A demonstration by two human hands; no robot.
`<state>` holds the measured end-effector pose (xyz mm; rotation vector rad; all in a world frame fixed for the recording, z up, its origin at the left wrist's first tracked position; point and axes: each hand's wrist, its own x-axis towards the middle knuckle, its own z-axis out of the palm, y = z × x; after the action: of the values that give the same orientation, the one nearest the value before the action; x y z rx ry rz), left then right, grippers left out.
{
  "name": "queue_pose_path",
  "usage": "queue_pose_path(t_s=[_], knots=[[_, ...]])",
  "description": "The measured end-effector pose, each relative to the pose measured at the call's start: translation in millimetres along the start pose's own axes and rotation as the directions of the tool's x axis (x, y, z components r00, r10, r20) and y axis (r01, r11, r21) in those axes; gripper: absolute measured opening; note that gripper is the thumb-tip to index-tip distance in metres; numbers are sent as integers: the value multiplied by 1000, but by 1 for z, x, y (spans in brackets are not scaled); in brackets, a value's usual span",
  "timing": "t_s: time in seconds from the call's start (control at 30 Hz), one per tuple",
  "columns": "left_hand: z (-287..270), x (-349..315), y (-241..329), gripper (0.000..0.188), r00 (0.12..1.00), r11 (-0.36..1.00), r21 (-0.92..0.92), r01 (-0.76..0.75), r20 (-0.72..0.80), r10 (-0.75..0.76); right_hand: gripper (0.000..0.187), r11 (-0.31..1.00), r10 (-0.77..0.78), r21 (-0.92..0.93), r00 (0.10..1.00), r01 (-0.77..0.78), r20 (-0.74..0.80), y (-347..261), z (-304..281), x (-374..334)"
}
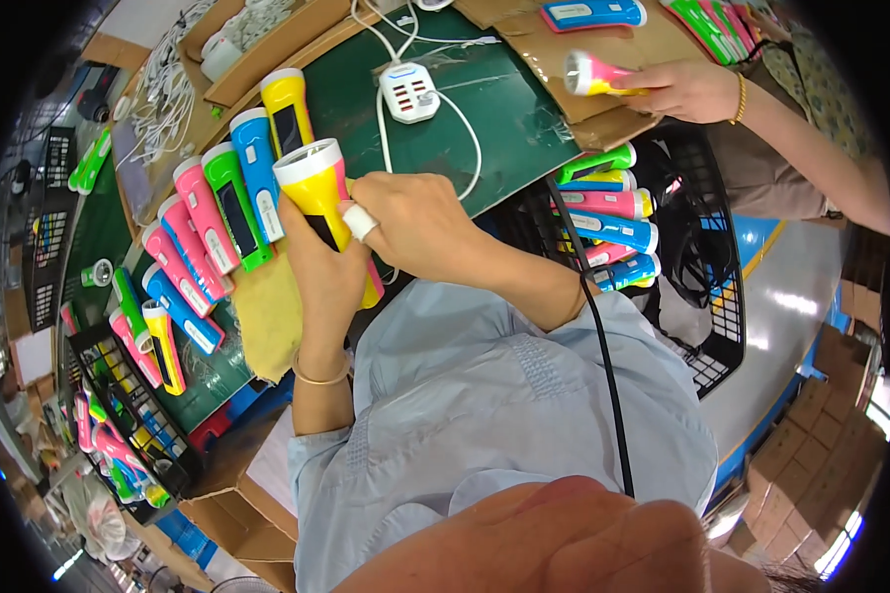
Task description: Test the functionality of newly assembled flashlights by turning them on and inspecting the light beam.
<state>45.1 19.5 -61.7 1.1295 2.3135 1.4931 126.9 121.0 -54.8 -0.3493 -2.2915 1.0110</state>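
My left hand [321,287] is wrapped round a yellow and pink flashlight [311,183] with a white head, tilted with its lens end away from me. Curled against the flashlight's right side is my right hand [415,225], a white wrap on one finger; what its fingertips pinch is hidden. From a white multi-port USB charger [408,92], a white cable [478,148] loops down behind my right hand. Left of my hands lie several flashlights in a row, among them a blue one [257,168], a green one [235,203] and a pink one [206,212].
A yellow cloth [272,321] lies on the green table [514,109] near my left wrist. A black basket [727,326] with flashlights and black cords stands at right. Another person's hand [677,91] holds a flashlight [598,75] over cardboard. More flashlights fill a basket [173,420] at left.
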Motion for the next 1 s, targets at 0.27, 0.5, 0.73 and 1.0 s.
queue_pose_path(t_s=[0.27, 0.5, 0.73, 1.0], knots=[[6, 7, -9, 68, 999, 1000, 12, 15, -44, -14, 18, 985, -35, 157, 982, 65, -185, 2, -19, -17], [-18, 14, 3, 32, 967, 710, -678, 190, 6, -253, 48, 977, 48, 199, 988, -77, 147, 13, -41, -24], [13, 19, 12, 40, 974, 554, -820, 146, 21, -226, 45, 713, 195, 599, 923, -365, 331, 37, 7, -25], [11, 40, 20, 59, 826, 357, -874, 330, 83, -558, 33, 564, 156, 678, 867, -471, 473, 33, 3, -2]])
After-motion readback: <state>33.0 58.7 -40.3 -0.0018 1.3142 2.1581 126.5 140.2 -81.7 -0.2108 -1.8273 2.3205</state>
